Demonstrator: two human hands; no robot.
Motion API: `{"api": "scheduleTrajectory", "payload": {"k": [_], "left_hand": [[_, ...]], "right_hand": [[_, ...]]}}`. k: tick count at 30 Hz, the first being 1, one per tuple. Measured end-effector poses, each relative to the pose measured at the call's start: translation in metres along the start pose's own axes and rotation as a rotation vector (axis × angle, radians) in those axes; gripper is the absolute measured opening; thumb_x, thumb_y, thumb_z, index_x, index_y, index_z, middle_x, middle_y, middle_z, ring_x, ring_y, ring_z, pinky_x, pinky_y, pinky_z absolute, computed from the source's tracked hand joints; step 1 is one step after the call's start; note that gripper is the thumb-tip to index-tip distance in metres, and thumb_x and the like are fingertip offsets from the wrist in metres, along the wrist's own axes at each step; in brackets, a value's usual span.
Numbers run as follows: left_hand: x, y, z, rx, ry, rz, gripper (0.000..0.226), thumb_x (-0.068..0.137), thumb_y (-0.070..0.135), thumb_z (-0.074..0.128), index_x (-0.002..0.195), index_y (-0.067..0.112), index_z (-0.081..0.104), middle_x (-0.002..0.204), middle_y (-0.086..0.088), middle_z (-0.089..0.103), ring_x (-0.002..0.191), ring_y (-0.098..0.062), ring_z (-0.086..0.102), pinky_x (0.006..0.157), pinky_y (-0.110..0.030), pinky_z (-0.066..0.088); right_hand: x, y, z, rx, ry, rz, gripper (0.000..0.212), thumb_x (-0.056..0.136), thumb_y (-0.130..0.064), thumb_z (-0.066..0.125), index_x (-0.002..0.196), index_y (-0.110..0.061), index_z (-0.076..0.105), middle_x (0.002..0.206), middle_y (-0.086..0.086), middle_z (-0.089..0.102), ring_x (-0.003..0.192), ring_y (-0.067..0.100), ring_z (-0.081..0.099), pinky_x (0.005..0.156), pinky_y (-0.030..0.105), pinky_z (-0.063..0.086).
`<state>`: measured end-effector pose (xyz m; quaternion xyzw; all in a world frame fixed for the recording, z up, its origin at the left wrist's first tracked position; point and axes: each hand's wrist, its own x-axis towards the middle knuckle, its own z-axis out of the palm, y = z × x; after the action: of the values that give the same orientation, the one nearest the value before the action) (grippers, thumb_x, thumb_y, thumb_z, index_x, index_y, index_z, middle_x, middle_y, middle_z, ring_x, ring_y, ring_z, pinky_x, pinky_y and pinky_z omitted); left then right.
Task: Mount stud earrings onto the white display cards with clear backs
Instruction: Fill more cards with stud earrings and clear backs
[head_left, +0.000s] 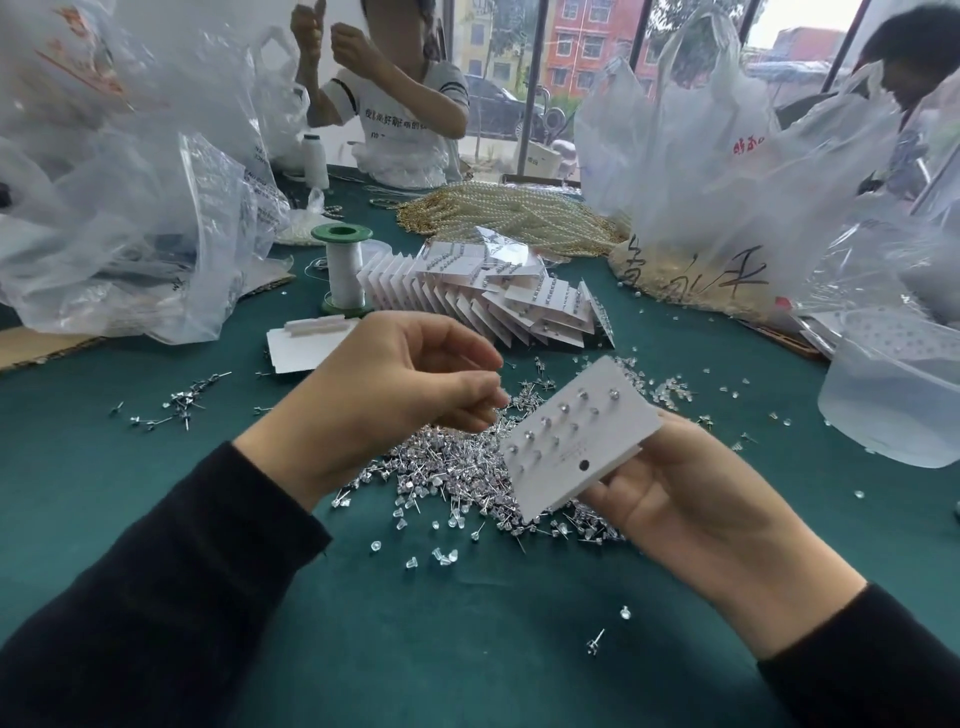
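A dark green cloth-covered table (467, 649) is seen. A heap of stud earrings mixed with clear backs (447, 473) is spread at its middle, with a smaller scatter of studs (176, 402) to the left. Behind the heap, filled display cards (483, 296) are fanned in a leaning row, blank white cards (306, 348) are laid beside them, and a green-flanged spool (344, 270) is stood upright. Pearl strands (509, 213) are piled farther back. Clear plastic bags (130, 234) are bunched along the left and right edges.
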<state>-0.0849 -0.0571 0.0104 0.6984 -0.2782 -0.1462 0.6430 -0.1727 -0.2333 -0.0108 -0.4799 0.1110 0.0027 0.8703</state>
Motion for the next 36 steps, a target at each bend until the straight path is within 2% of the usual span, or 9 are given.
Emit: {"api": "scheduleTrajectory", "payload": {"k": [7,17,23,27,29,31,33,34,36], "left_hand": [[-0.003,-0.001,0.023,0.062,0.063,0.249,0.008,0.065,0.016,0.073,0.073,0.018,0.071,0.070,0.002,0.073,0.065,-0.010,0.067,0.063,-0.018,0.053],[-0.004,-0.003,0.026,0.277,0.110,0.327,0.017,0.072,0.007,0.073,0.071,0.024,0.070,0.067,0.009,0.071,0.064,-0.005,0.067,0.063,-0.016,0.053],[-0.005,-0.004,0.030,0.505,0.199,0.410,0.008,0.073,0.009,0.074,0.076,0.017,0.072,0.072,0.006,0.070,0.065,-0.009,0.065,0.065,-0.025,0.054],[-0.007,-0.004,0.031,0.506,0.167,0.398,0.004,0.075,0.017,0.072,0.077,0.016,0.074,0.066,0.005,0.069,0.059,-0.005,0.062,0.058,-0.021,0.051],[-0.006,-0.004,0.029,0.412,0.088,0.331,0.022,0.079,0.032,0.067,0.076,0.012,0.074,0.057,-0.008,0.066,0.049,-0.008,0.052,0.048,-0.020,0.041],[-0.007,-0.005,0.029,0.254,-0.002,0.254,0.061,0.079,0.053,0.058,0.079,-0.007,0.068,0.068,-0.030,0.062,0.056,-0.022,0.053,0.057,-0.026,0.043],[-0.007,-0.005,0.028,0.140,-0.063,0.163,0.076,0.074,0.062,0.054,0.085,-0.013,0.064,0.083,-0.039,0.061,0.073,-0.043,0.062,0.078,-0.047,0.052],[-0.006,-0.004,0.028,0.097,-0.080,0.136,0.070,0.073,0.060,0.058,0.086,-0.007,0.067,0.088,-0.037,0.063,0.081,-0.048,0.062,0.083,-0.054,0.051],[-0.006,-0.004,0.028,0.015,-0.082,0.115,0.039,0.072,0.045,0.068,0.087,0.010,0.074,0.089,-0.018,0.072,0.087,-0.032,0.068,0.081,-0.041,0.055]], "right_hand": [[-0.004,0.007,0.007,-0.026,-0.163,0.029,0.040,0.063,-0.005,0.062,0.102,0.003,0.060,0.085,0.015,0.070,0.071,0.022,0.067,0.061,0.033,0.058],[-0.002,0.013,0.006,-0.032,-0.185,0.043,0.040,0.062,-0.002,0.061,0.102,0.001,0.066,0.087,0.014,0.069,0.071,0.022,0.068,0.060,0.035,0.057],[-0.005,0.014,0.011,-0.151,-0.116,-0.023,0.025,0.056,-0.007,0.061,0.077,-0.010,0.073,0.078,0.012,0.070,0.064,0.019,0.067,0.056,0.033,0.056],[-0.006,0.016,0.012,-0.357,-0.080,-0.208,0.011,0.073,-0.005,0.064,0.076,-0.010,0.073,0.074,0.014,0.070,0.062,0.019,0.064,0.052,0.029,0.053],[-0.005,0.019,0.011,-0.578,0.017,-0.413,0.008,0.083,-0.005,0.062,0.078,-0.008,0.068,0.072,0.018,0.066,0.060,0.022,0.059,0.055,0.034,0.051],[-0.004,0.021,0.011,-0.789,0.102,-0.616,0.013,0.083,-0.007,0.063,0.073,-0.015,0.064,0.062,0.006,0.062,0.055,0.024,0.056,0.054,0.038,0.049],[-0.004,0.023,0.012,-0.882,0.154,-0.732,0.015,0.083,-0.006,0.064,0.075,-0.019,0.064,0.061,-0.002,0.061,0.055,0.018,0.055,0.050,0.035,0.049],[-0.004,0.023,0.012,-0.893,0.170,-0.766,0.013,0.082,-0.007,0.065,0.077,-0.019,0.064,0.062,-0.005,0.061,0.055,0.014,0.055,0.050,0.032,0.047],[-0.005,0.023,0.013,-0.896,0.197,-0.813,0.005,0.081,-0.013,0.066,0.080,-0.018,0.064,0.066,-0.006,0.061,0.057,0.012,0.055,0.051,0.029,0.047]]}}
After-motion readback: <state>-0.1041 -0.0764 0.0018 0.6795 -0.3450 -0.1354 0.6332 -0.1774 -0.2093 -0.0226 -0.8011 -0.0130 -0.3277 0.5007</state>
